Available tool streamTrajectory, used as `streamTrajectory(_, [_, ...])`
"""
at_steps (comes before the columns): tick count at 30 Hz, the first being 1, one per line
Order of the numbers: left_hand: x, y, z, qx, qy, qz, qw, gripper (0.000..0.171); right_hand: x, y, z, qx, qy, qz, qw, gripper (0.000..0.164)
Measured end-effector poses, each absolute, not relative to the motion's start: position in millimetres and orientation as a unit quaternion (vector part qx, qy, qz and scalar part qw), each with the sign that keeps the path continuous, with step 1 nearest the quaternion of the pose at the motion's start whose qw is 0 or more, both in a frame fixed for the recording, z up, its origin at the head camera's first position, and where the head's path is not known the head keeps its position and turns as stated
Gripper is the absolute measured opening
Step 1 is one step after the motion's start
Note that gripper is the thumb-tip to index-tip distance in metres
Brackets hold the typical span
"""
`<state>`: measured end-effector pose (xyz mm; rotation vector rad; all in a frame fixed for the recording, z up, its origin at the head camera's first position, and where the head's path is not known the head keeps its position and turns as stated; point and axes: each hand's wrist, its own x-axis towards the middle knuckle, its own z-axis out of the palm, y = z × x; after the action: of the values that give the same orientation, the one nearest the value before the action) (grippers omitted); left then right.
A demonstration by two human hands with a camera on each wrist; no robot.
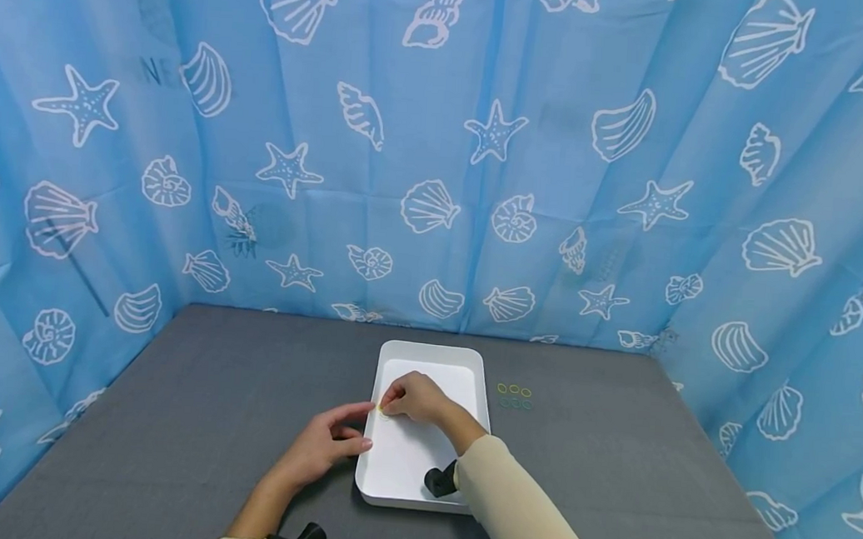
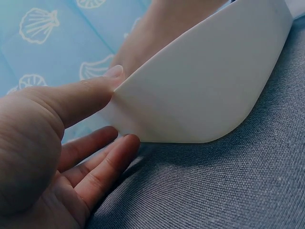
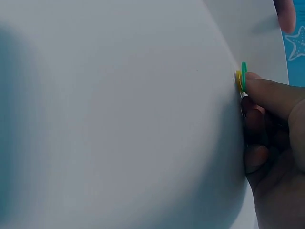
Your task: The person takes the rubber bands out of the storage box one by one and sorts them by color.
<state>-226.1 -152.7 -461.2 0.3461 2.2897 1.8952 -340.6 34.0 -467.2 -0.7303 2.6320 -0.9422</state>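
A shallow white tray [image 1: 418, 461] lies on the grey table. Inside its left wall, my right hand [image 1: 417, 398] pinches a thin green ring [image 3: 244, 76] between thumb and finger. Right against it shows a yellow ring [image 3: 238, 80], close to the tray floor; whether the fingers hold this one too I cannot tell. At the tray's left side, my left hand [image 1: 321, 450] holds the edge. In the left wrist view its thumb [image 2: 90, 98] lies on the rim and its other fingertips [image 2: 127, 142] meet the lower part of the wall.
Right of the tray, several small rings lie in two rows, yellow rings [image 1: 514, 389] at the back and green rings [image 1: 516, 404] in front. A blue curtain [image 1: 440, 153] with white shells and starfish surrounds the grey table [image 1: 244, 373] at the back and sides.
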Motion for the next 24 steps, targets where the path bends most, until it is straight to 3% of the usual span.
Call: streamTrajectory(24, [-233.8, -152.3, -476.2, 0.112, 0.771, 0.623, 0.063, 0.054, -342.9, 54.0, -458.7, -0.231, 0.886, -0.38, 0.136, 0.008])
